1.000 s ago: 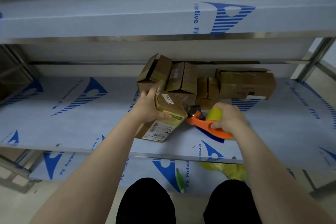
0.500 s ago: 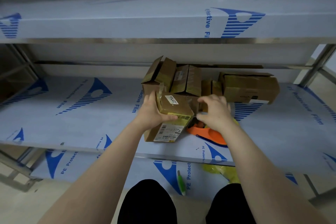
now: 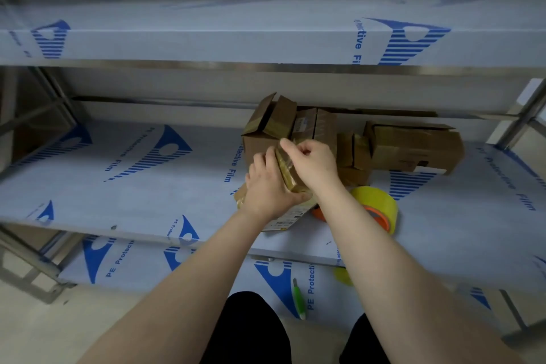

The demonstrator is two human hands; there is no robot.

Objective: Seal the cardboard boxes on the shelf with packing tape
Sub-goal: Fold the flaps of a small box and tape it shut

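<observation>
Head: L hand grips box, R fingers pinch tape.

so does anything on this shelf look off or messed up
Nothing spilled or broken. The back box has its flaps standing open, and the box on the right lies with loose flaps, both unsealed. The small box is tilted in the left hand while the right hand pinches tape on it.

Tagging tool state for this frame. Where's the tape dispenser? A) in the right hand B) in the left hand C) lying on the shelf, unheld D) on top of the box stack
C: the tape dispenser lies on the shelf by the right forearm; the left hand and right hand both hold the small box.
</observation>
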